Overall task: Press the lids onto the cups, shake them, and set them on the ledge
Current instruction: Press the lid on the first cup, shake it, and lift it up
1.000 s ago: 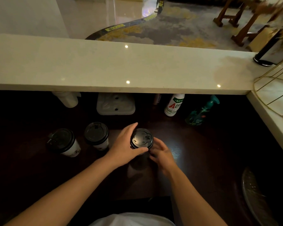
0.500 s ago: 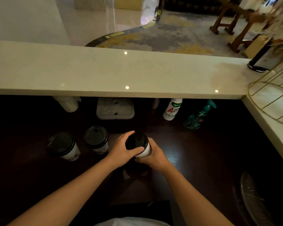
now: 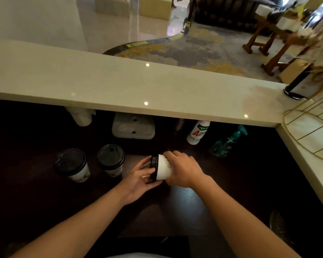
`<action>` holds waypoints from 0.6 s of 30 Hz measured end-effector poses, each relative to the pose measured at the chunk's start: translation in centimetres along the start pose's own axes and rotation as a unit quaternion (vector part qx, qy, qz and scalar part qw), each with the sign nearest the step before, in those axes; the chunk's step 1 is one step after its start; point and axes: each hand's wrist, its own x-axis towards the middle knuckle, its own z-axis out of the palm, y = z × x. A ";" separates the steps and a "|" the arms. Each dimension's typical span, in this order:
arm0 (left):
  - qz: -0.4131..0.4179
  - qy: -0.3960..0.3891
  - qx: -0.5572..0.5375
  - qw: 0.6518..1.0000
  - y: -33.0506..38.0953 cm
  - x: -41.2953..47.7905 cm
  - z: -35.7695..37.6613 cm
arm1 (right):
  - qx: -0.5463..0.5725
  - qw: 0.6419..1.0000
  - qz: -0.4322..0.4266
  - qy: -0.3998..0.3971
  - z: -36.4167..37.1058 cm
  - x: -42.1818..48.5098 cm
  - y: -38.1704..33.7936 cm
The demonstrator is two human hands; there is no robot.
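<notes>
A white paper cup (image 3: 163, 167) with a black lid lies tipped on its side above the dark counter, lid pointing left. My left hand (image 3: 139, 178) presses against the lid end, and my right hand (image 3: 183, 169) wraps the cup's body and base. Two more lidded cups (image 3: 73, 164) (image 3: 111, 160) stand upright on the dark counter to the left. The pale stone ledge (image 3: 119, 90) runs across the view above and behind them.
Under the ledge stand a white container (image 3: 133, 126), a white bottle with a red letter (image 3: 198, 132), a teal pump bottle (image 3: 227, 142) and a pale cup stack (image 3: 80, 116). A gold wire basket (image 3: 311, 127) sits on the right counter.
The cup stood upright on the counter with my hands around its lid; both hands have lifted it and turned it onto its side, lid to the left.
</notes>
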 end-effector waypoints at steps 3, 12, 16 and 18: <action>-0.004 0.001 0.024 1.000 0.5 -0.1 0.4 | -0.063 0.998 -0.013 0.007 -1.1 0.2 0.0; 0.278 0.101 0.526 0.797 2.8 0.2 3.2 | 0.125 0.990 -0.015 -0.060 -5.8 0.3 0.3; 0.331 0.072 0.578 0.742 4.4 0.3 3.8 | 0.161 0.985 -0.019 -0.056 -5.7 -0.2 -0.3; 0.339 0.070 0.589 0.730 4.8 0.2 3.8 | 0.154 0.987 -0.028 -0.040 -5.3 -0.3 -0.5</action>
